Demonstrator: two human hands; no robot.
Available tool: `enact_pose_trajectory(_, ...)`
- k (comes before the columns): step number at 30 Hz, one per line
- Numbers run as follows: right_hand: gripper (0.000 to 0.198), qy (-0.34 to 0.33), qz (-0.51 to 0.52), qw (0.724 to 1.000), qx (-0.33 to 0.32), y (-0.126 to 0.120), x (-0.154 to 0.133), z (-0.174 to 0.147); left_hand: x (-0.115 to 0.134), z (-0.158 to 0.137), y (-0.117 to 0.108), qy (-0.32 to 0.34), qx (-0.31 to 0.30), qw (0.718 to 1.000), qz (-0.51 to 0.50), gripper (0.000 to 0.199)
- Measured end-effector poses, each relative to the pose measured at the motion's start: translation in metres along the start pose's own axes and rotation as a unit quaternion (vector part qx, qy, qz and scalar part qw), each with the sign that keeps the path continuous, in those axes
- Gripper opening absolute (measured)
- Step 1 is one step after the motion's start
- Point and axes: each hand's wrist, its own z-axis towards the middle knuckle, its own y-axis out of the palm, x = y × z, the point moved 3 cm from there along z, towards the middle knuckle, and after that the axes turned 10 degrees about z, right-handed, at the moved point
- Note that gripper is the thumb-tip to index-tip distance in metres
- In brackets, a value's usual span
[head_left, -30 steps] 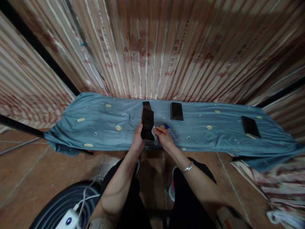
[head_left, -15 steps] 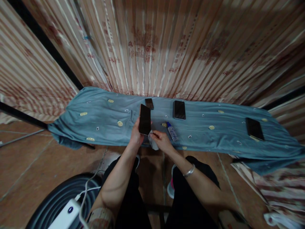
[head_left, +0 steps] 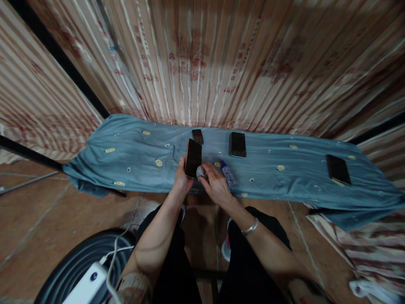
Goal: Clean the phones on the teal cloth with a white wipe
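My left hand (head_left: 182,177) is closed around the lower left side of a black smartphone (head_left: 193,158), which is tilted with its dark screen toward me. Pinched in my right hand (head_left: 217,183) is a light grey wiping cloth (head_left: 200,172), pressed at the phone's lower right corner. Just right of that hand lies a clear spray bottle with a blue top (head_left: 228,174). Behind the held phone a small dark phone (head_left: 198,136) rests on the blue cloth cover (head_left: 262,169).
A stack of dark phones or tablets (head_left: 238,145) lies right of centre. Another dark device (head_left: 338,169) is at the far right. Striped curtains (head_left: 202,63) hang behind. On the floor at lower left are a coiled black hose (head_left: 69,261) and a white power bank (head_left: 87,283) with cables.
My right hand has moved up and left, bringing the wiping cloth from below the phone onto its lower right corner. The phone has turned slightly in my left hand.
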Motion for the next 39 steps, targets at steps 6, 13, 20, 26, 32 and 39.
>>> enact_pose_trajectory(6, 0.036, -0.058, -0.04, 0.997, -0.04, 0.0, -0.009, 0.0, -0.004, -0.001, 0.0, -0.026, -0.029, 0.999, 0.012, 0.051)
enact_pose_trajectory(13, 0.041, -0.095, -0.042, 0.993, -0.051, 0.006, -0.022, -0.003, -0.006, -0.006, 0.004, -0.023, -0.036, 0.999, 0.001, 0.059)
enact_pose_trajectory(20, 0.048, -0.096, -0.026, 0.993, -0.063, 0.011, -0.032, -0.003, -0.008, -0.015, 0.012, -0.049, -0.051, 0.997, -0.012, 0.06)
enact_pose_trajectory(26, 0.053, -0.092, -0.033, 0.994, -0.057, 0.014, -0.025, -0.001, -0.017, -0.017, 0.013, -0.08, -0.052, 0.995, -0.021, 0.064)
enact_pose_trajectory(32, 0.053, -0.065, -0.038, 0.997, -0.035, 0.01, -0.011, 0.008, -0.021, -0.022, 0.014, -0.071, -0.025, 0.997, -0.026, 0.048)
enact_pose_trajectory(39, 0.054, -0.03, -0.042, 0.998, -0.02, 0.006, 0.004, 0.02, -0.021, -0.03, 0.027, -0.066, -0.079, 0.994, -0.029, 0.05)
